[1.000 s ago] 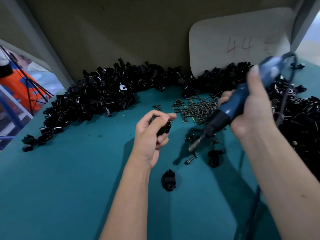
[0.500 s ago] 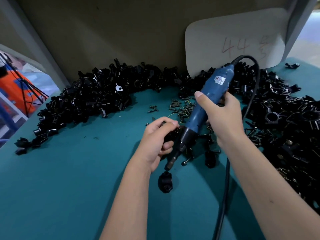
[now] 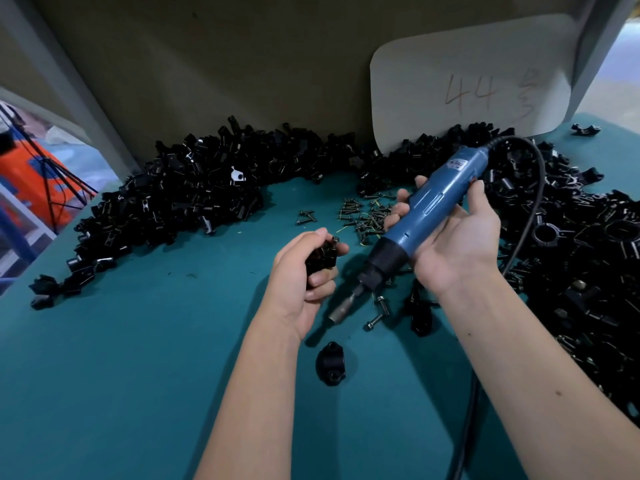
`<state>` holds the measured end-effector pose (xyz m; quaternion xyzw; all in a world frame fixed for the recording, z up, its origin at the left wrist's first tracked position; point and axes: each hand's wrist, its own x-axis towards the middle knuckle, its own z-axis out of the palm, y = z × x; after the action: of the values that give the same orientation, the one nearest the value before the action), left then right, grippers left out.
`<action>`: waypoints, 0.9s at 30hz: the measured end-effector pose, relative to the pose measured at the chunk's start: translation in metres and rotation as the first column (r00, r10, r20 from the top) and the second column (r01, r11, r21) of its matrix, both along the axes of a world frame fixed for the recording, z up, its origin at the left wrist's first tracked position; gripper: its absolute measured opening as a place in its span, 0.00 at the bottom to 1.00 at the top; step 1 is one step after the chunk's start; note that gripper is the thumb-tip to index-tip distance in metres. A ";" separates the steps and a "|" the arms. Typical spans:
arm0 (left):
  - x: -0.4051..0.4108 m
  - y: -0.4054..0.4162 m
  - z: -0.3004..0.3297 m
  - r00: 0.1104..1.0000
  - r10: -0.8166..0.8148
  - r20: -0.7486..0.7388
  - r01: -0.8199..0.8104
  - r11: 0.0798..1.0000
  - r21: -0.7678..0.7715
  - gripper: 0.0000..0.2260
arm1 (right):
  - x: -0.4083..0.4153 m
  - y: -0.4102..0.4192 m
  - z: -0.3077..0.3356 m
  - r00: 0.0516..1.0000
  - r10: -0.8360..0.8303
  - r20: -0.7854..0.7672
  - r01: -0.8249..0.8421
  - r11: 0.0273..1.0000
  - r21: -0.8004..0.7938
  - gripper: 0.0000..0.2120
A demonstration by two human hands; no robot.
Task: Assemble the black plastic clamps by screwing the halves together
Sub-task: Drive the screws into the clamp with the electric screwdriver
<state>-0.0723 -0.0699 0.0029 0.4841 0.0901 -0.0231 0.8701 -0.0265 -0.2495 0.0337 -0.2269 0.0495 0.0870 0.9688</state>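
My left hand (image 3: 302, 285) grips a black plastic clamp (image 3: 322, 258) above the teal table, a screw head showing at its top. My right hand (image 3: 453, 244) holds a blue electric screwdriver (image 3: 419, 223) slanted down to the left; its metal bit (image 3: 341, 311) hangs just right of my left hand, apart from the clamp. A single clamp half (image 3: 330, 363) lies on the table below my left wrist. Another black clamp piece (image 3: 420, 318) lies under my right wrist. Two loose screws (image 3: 377, 311) lie beside the bit.
A long heap of black clamp parts (image 3: 194, 199) runs along the back left, and another heap (image 3: 588, 258) fills the right side. Several screws (image 3: 363, 216) are scattered at the middle back. A white card marked 44 (image 3: 467, 88) leans on the back wall. The screwdriver's cable (image 3: 526, 216) loops right.
The screwdriver came down from the raised right to my left hand's clamp, and its bit has since drawn slightly away to the right. My left hand kept holding the clamp.
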 end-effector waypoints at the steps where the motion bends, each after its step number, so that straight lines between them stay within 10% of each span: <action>1: 0.000 0.000 0.000 1.000 0.002 -0.002 -0.002 1.000 0.003 0.06 | 0.000 -0.001 0.000 1.000 -0.005 0.004 0.005 1.000 0.006 0.29; 18: -0.002 0.013 -0.001 0.999 -0.002 0.040 -0.011 0.951 0.310 0.06 | -0.002 -0.010 0.017 0.987 -0.159 -0.032 0.156 0.985 -0.078 0.33; 27: -0.003 0.015 -0.001 0.995 -0.096 0.029 0.054 0.756 0.652 0.15 | 0.002 -0.021 0.035 0.914 -0.404 0.031 0.404 0.906 -0.122 0.09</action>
<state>-0.0754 -0.0551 0.0018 0.7596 0.0465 -0.0106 0.6487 -0.0243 -0.2701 0.0686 -0.2725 0.0984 -0.1192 0.9497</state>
